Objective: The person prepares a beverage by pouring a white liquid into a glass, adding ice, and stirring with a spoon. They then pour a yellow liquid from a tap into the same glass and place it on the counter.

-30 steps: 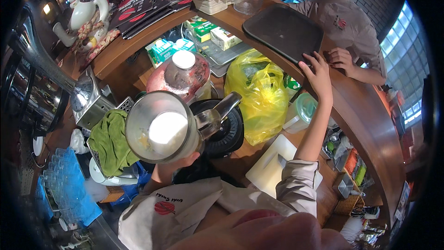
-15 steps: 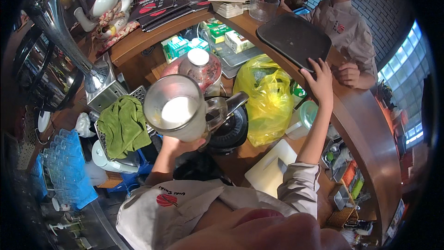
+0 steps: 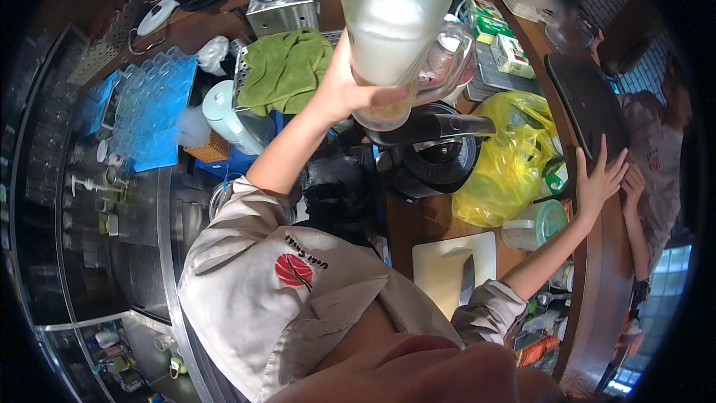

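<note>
My left hand [image 3: 344, 95] is wrapped round the lower part of a tall glass mug [image 3: 395, 19] and holds it up off the counter. The mug's wall looks cloudy and whitish, with its clear handle towards the right. Beneath it sits a black electric kettle [image 3: 436, 153]. My right hand [image 3: 600, 180] lies with fingers spread at the near edge of a black tray [image 3: 585, 93] on the raised wooden ledge. A co-worker's hand [image 3: 632, 185] is close beside it, next to the tray.
Around the kettle are a yellow plastic bag [image 3: 500, 168], a green-lidded jug [image 3: 538, 225] and a white cutting board [image 3: 440, 265] with a knife [image 3: 468, 280]. Leftward lie a green cloth [image 3: 287, 67], a white pitcher [image 3: 231, 116] and several glasses [image 3: 153, 101] on blue matting.
My view has swung left, shifting the surroundings rightward. The mug, still in my left hand, shows from the side rather than from above. My right hand stays at the tray's edge.
</note>
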`<state>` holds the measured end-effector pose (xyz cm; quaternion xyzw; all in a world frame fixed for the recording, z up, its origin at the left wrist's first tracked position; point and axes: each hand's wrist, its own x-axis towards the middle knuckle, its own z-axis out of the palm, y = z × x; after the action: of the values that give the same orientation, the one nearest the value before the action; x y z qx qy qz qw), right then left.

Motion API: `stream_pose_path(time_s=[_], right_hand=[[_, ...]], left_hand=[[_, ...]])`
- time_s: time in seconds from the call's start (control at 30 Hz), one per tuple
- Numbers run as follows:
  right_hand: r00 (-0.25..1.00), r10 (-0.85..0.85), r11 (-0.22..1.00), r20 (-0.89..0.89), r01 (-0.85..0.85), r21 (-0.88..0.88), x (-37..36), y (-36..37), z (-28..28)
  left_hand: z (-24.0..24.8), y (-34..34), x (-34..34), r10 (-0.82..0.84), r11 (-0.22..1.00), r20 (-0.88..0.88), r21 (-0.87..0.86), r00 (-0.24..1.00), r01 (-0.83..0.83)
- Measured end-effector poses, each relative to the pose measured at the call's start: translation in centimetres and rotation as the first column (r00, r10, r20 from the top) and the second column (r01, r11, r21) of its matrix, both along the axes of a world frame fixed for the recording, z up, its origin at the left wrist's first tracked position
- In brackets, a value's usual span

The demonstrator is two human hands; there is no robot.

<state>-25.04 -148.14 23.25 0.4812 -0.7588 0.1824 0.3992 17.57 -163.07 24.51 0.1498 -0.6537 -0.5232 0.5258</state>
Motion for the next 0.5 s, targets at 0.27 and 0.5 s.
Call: stream_pose_path(time_s=[0.27, 0.5], right_hand=[[0.980, -0.152, 0.987, -0.127, 0.157, 0.031, -1.2, -0.3, -0.4], [0.879, 0.157, 0.913, -0.450, -0.302, -0.272, 3.8, -0.7, 10.3]], left_hand=[[2.4, -1.3, 4.6, 0.081, 0.997, -0.064, -0.008, 0.995, -0.082], [3.8, -3.1, 10.5, 0.160, 0.985, -0.032, -0.055, 0.987, -0.161]])
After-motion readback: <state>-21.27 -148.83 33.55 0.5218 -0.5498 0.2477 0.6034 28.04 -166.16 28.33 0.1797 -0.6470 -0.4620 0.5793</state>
